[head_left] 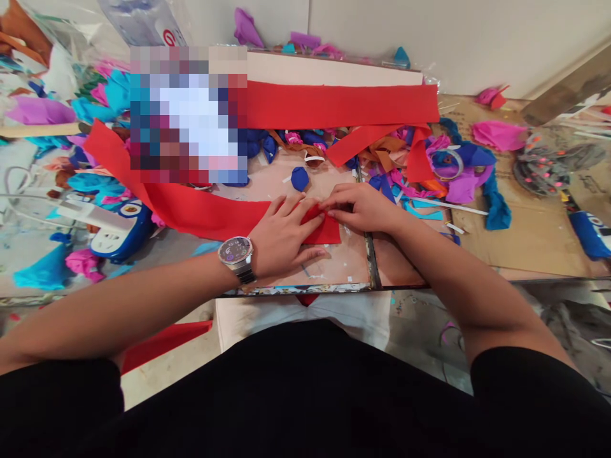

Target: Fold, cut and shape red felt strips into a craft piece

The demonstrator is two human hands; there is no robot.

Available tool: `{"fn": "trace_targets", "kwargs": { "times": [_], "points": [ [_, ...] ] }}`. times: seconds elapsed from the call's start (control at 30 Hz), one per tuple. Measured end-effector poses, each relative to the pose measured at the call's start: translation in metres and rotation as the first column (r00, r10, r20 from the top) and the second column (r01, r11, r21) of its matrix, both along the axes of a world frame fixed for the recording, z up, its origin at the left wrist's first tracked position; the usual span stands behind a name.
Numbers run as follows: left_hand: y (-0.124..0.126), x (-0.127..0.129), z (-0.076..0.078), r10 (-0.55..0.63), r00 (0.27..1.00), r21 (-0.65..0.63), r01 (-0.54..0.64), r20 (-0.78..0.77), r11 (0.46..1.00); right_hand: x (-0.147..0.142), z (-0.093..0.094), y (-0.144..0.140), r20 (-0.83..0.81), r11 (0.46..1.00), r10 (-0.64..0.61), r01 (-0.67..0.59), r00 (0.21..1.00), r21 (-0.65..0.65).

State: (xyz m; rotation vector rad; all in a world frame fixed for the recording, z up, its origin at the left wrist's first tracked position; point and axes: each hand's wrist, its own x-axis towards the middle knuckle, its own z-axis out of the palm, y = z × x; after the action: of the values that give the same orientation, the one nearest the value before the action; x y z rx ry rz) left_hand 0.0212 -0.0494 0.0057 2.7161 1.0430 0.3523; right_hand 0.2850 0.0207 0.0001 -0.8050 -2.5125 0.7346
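Observation:
A long red strip (205, 213) of cloth or crepe paper curves across the table to its near middle; I cannot tell which material it is. My left hand (281, 238), with a watch (235, 250) on the wrist, lies flat on the strip with fingers spread. At the strip's right end, my right hand (365, 207) pinches it between thumb and fingertips, close to the left fingers. Just beyond the hands sits a small dark blue bundle (300, 179). A wider red piece (344, 105) lies farther back.
Colourful scraps (410, 152) and bundles crowd the back and both sides. On the left is a blue-and-white power strip (121, 232) with a plugged-in charger. A blurred-out area hides part of the back left. Cardboard (520, 238) covers the right side; a bottle (143, 22) stands at the back.

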Motion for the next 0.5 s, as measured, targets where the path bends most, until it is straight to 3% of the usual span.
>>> {"fn": "trace_targets", "kwargs": {
  "times": [0.27, 0.5],
  "points": [
    [0.0004, -0.0003, -0.0003, 0.003, 0.999, 0.034, -0.002, -0.037, 0.999, -0.0011, -0.0012, 0.0008, 0.001, 0.998, -0.062, 0.062, 0.998, 0.005],
    [-0.0004, 0.0004, 0.0038, -0.006, 0.998, 0.037, 0.009, -0.068, 0.999, 0.0011, -0.0041, 0.0032, 0.003, 1.0, -0.03, 0.03, 1.0, -0.002]
  ]
}}
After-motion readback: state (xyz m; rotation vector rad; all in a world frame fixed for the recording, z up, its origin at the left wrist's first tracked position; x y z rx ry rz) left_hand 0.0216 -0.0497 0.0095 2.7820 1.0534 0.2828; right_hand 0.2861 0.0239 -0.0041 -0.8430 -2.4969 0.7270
